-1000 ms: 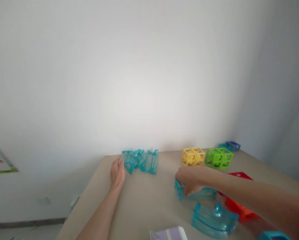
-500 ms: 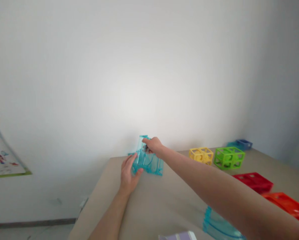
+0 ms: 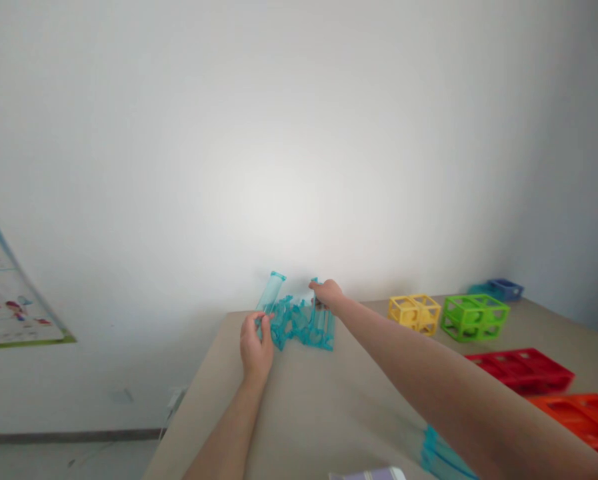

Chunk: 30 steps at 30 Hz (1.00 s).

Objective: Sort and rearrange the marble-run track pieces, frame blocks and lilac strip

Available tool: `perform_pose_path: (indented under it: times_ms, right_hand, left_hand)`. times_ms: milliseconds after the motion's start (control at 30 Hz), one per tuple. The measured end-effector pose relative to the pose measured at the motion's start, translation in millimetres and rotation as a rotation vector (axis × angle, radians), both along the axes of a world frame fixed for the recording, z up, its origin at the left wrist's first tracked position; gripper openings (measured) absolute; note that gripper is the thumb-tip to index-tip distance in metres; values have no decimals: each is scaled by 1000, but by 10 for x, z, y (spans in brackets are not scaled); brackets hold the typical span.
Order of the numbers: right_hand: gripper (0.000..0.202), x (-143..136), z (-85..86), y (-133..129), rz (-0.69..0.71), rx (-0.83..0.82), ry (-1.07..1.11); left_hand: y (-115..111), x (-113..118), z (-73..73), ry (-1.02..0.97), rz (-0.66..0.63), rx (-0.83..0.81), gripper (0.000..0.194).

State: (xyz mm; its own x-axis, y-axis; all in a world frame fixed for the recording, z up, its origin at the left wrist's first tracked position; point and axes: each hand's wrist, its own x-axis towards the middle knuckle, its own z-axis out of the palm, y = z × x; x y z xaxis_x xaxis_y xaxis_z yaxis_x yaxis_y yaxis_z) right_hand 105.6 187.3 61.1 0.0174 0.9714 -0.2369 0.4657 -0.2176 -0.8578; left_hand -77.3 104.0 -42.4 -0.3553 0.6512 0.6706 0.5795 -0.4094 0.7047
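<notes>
My left hand (image 3: 257,348) is closed around the lower end of a see-through teal tube (image 3: 271,292), which tilts up and to the right against the wall. My right hand (image 3: 328,294) pinches the upper part of another see-through teal plastic piece (image 3: 321,333) at the table's far edge. Between the two hands stand more teal plastic parts (image 3: 289,321); where one piece ends and another begins is hard to make out.
Right of my hands on the table (image 3: 299,413) stand a yellow cube frame (image 3: 414,313), a green one (image 3: 475,317), a red block (image 3: 526,370) and an orange block (image 3: 581,417). A blue piece (image 3: 507,289) lies far right. A teal piece (image 3: 441,453) and a lilac object (image 3: 373,475) lie near.
My hands have moved apart, my right hand going right. The left has gone from lying open against the teal parts to gripping the tube. The teal parts now stand more spread out.
</notes>
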Motion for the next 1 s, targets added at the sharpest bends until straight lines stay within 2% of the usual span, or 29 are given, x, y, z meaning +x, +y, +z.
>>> perform_pose_path:
  times_ms: [100, 200, 333, 467, 567, 667, 733, 767, 833, 933, 1000]
  right_hand:
    - [33, 57, 26, -31, 9, 36, -164]
    - [33, 107, 125, -107, 60, 107, -347]
    - [32, 255, 289, -382, 194, 221, -614]
    - [31, 593, 467, -960, 422, 225, -852]
    - [39, 911, 547, -1501, 597, 118, -994]
    - [42, 1173, 471, -1945, 694, -30, -1124]
    - [38, 1287, 351, -2119, 766, -83, -1251]
    - [35, 1324, 292, -2165, 791, -96, -1276]
    - [27, 1361, 210, -2178, 765, -72, -1189]
    - [11, 1322, 206, -2016, 609, 1, -926]
    - [9, 1228, 253, -1802, 497, 49, -785]
  left_hand:
    - [14, -4, 16, -39, 45, -49, 35]
    - [25, -4, 24, -54, 36, -98, 40]
    - [1, 14, 44, -53, -16, -156, 46]
    - [-38, 18, 58, -65, 13, -181, 55]
    - [-32, 3, 39, 18, 49, -158, 54]
    - [-11, -8, 18, 87, 27, -133, 52]
    - [-4, -11, 13, 91, 7, -125, 51]
    - [-2, -12, 11, 90, -6, -121, 51]
    - [-1, -15, 4, 69, -26, -117, 51]
    - [1, -17, -10, -9, -36, -104, 55]
    - [-4, -8, -7, -62, -43, -86, 56]
